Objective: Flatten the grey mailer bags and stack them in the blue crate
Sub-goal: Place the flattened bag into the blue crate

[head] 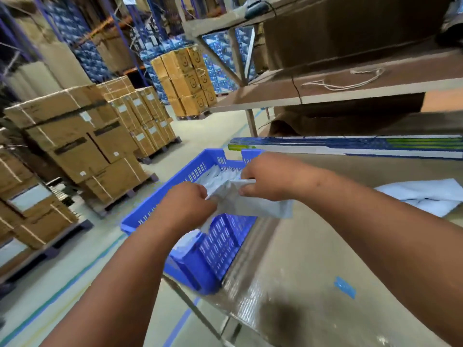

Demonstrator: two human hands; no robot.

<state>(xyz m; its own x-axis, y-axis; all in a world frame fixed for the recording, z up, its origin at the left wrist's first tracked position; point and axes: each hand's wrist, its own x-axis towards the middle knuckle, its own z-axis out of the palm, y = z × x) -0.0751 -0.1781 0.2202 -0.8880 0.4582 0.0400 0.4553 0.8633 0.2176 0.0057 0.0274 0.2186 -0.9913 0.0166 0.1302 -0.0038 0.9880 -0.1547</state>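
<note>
A grey mailer bag (pixel 253 205) hangs crumpled between both hands over the right side of the blue crate (pixel 218 249). My left hand (pixel 186 205) grips its left end with curled fingers. My right hand (pixel 265 175) pinches its upper right edge. The crate sits at the left end of the table (pixel 313 259), partly overhanging it, and pale mailer bags (pixel 220 175) lie inside it. More grey mailer bags (pixel 426 199) lie in a loose heap on the table to the right.
Brown shelves (pixel 350 83) rise over the table, with a long blue and white box (pixel 350 145) along its back. A blue tape scrap (pixel 345 286) is stuck on the tabletop. Pallets of cardboard boxes (pixel 82 144) stand on the floor at left.
</note>
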